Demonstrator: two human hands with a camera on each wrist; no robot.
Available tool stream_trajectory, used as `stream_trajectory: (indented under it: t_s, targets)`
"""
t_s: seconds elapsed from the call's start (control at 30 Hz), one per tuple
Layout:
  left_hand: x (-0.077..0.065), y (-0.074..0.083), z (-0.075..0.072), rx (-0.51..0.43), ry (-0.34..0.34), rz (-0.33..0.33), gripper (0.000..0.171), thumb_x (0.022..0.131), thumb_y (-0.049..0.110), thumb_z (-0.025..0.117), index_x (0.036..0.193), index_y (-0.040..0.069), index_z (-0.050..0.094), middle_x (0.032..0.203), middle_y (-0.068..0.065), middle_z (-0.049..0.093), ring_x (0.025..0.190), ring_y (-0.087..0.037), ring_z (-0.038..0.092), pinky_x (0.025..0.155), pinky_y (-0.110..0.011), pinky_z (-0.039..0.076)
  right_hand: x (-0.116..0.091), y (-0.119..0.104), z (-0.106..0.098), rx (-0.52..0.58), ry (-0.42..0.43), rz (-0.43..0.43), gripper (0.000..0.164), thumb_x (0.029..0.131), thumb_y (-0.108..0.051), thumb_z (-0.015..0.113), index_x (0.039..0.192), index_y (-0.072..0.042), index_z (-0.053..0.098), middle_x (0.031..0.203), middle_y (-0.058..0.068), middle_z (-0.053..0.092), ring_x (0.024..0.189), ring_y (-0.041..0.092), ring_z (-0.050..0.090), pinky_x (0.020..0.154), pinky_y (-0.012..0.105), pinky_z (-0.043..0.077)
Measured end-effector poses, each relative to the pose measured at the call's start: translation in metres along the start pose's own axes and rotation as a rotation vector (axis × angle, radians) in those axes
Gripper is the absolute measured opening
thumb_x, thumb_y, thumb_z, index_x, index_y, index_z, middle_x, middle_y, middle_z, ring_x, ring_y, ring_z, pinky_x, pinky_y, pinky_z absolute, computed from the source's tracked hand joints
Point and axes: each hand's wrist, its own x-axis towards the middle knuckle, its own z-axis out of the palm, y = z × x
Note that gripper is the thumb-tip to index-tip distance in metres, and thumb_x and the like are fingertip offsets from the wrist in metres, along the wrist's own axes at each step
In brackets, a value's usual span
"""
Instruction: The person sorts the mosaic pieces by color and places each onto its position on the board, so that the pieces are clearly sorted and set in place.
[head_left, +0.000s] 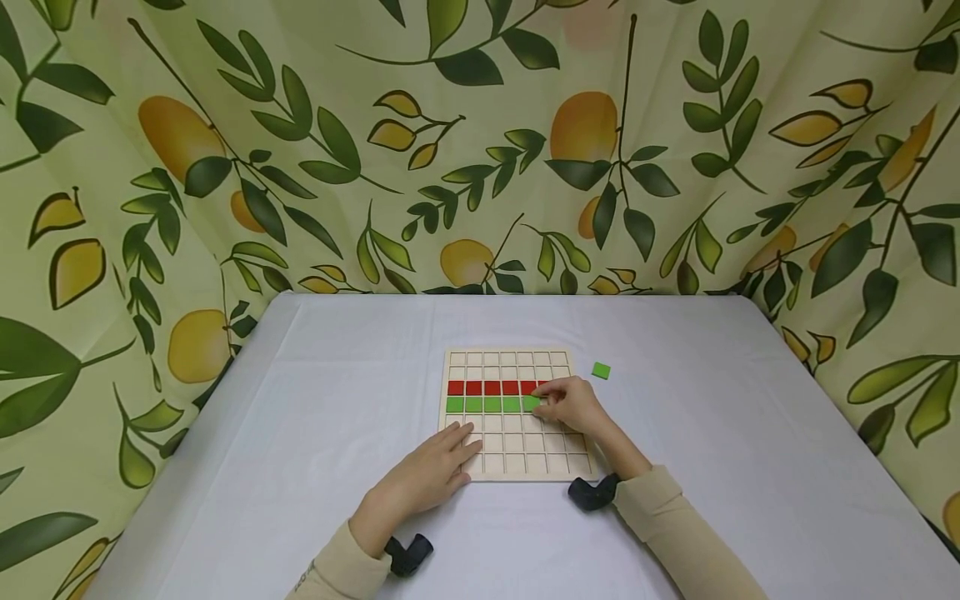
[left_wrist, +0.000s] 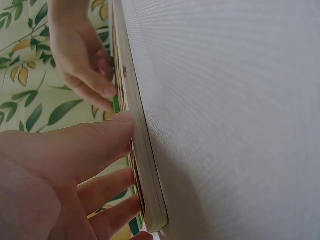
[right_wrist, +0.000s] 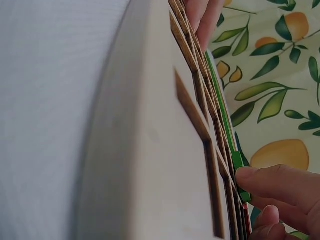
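Note:
A light wooden grid board [head_left: 517, 443] lies on the table. One of its rows holds red square tiles [head_left: 492, 387], partly covered by my right hand [head_left: 576, 405] at the right end. Just below runs a row of green square tiles [head_left: 474, 404]. At the right end of that row, thumb and finger of my right hand pinch a green tile [right_wrist: 239, 162], which stands tilted a little above the board's surface. My left hand [head_left: 429, 472] rests with extended fingers on the board's lower left corner, its thumb [left_wrist: 117, 125] at the near edge.
One loose green tile [head_left: 601, 370] lies on the white tablecloth [head_left: 750, 400] to the right of the board. Behind the table hangs a curtain [head_left: 480, 125] printed with leaves and fruit. A black wrist device [head_left: 408, 555] sits at each wrist.

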Motion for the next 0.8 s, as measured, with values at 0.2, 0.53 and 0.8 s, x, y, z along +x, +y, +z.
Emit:
stream_trajectory:
  t_s: [0.2, 0.53, 0.8]
  targets:
    - [0.0004, 0.0002, 0.0005, 0.002, -0.002, -0.004, 0.045, 0.096, 0.021, 0.057, 0.138, 0.009, 0.052, 0.153, -0.014, 0.042, 0.143, -0.034, 0.038, 0.119, -0.046, 0.036, 0.0014, -0.0004, 0.0010, -0.005, 0.000, 0.026, 0.024, 0.076, -0.005, 0.078, 0.098, 0.002, 0.074, 0.063, -0.001, 0.048, 0.062, 0.011, 0.043, 0.049, 0.016, 0.031]
    - [-0.0016, 0.0028, -0.0030, -0.014, -0.013, -0.009, 0.045, 0.096, 0.021, 0.057, 0.139, 0.008, 0.052, 0.153, -0.014, 0.041, 0.144, -0.034, 0.037, 0.119, -0.047, 0.036, -0.0007, -0.0023, -0.0001, 0.031, -0.011, 0.029, 0.025, 0.076, -0.004, 0.078, 0.100, 0.003, 0.073, 0.062, -0.002, 0.048, 0.059, 0.011, 0.043, 0.047, 0.016, 0.032]
    - [-0.0026, 0.0039, -0.0038, -0.020, -0.010, 0.000, 0.045, 0.095, 0.019, 0.058, 0.139, 0.007, 0.052, 0.153, -0.015, 0.041, 0.144, -0.034, 0.037, 0.119, -0.047, 0.036, -0.0016, 0.0002, -0.0027, 0.057, -0.009, 0.019, 0.024, 0.076, -0.006, 0.078, 0.098, 0.002, 0.074, 0.061, -0.004, 0.048, 0.060, 0.010, 0.043, 0.050, 0.015, 0.033]
